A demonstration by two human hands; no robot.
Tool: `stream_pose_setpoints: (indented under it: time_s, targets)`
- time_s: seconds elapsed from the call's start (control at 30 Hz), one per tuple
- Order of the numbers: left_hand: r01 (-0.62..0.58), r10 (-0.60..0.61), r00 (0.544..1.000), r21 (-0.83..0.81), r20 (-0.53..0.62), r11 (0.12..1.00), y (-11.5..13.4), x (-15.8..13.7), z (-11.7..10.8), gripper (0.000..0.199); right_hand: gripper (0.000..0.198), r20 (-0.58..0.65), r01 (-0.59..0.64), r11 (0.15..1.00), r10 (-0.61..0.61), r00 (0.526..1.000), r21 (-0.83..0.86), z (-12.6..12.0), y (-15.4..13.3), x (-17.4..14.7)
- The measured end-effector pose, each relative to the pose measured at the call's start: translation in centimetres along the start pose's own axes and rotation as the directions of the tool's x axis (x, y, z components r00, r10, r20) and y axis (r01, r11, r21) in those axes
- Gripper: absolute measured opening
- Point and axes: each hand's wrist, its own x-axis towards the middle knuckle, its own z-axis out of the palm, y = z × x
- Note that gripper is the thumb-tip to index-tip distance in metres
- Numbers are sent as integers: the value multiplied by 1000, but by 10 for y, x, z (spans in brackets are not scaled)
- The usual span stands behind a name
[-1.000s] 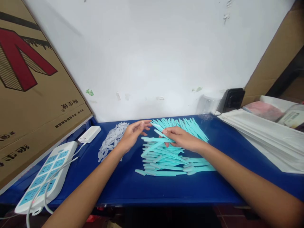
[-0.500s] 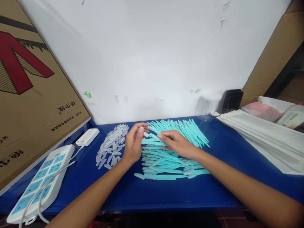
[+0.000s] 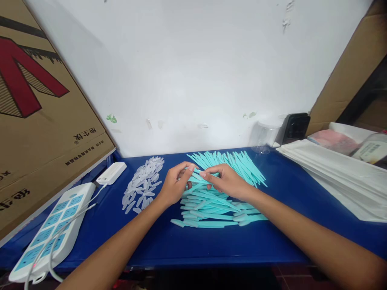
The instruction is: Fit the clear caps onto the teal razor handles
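My right hand (image 3: 225,180) pinches a slim turquoise eyebrow razor (image 3: 197,173) between thumb and fingers. At the razor's left end, the thumb and fingers of my left hand (image 3: 178,181) are closed; whether a small clear cap is also between them is hidden. Both hands are above a pile of turquoise razors (image 3: 208,205) lying mostly crosswise, with pale covered ends to the left. Behind them, more razors (image 3: 242,165) lie slanted in a fanned row. Left of my left hand is a heap of small translucent blade caps (image 3: 143,183).
Everything lies on a blue tabletop (image 3: 193,247) against a white wall. At left are a white power strip (image 3: 60,225), a white adapter (image 3: 111,173) and a large cardboard box (image 3: 54,121). A clear jar (image 3: 266,137), a black object (image 3: 295,128) and stacked white sheets (image 3: 335,177) are at right.
My left hand has moved slightly right and down, and its fingers have closed at the razor's end. My right hand has stayed nearly in place, still holding the razor.
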Motion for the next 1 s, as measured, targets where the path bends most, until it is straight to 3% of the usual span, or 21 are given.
stream_pose_setpoints:
  time_s: [0.2, 0.4, 0.57, 0.67, 1.0]
  targets:
    - [49, -50, 999, -103, -9, 993, 0, 3, 1, 45, 57, -50, -15, 1000, 14, 999, -10, -1, -3, 1]
    - [6, -8, 998, -33, -56, 999, -3, 7, -1, 37, 55, 71, 10, 999, -6, 997, -45, -3, -6, -1]
    - [-24, 28, 996, 40, -91, 999, -3, 5, 4, 36, 57, -50, 119, 986, -126, 991, -120, 0, -1, 1]
    - [2, 0, 999, 47, -46, 999, 0, 2, 8, 38, 58, -74, 166, 969, -182, 980, -184, 3, 4, 3]
    - [-136, 121, 990, 252, 74, 958, -1, -3, 7, 48, 52, 159, 169, 905, -115, 981, -390, 6, -3, -8]
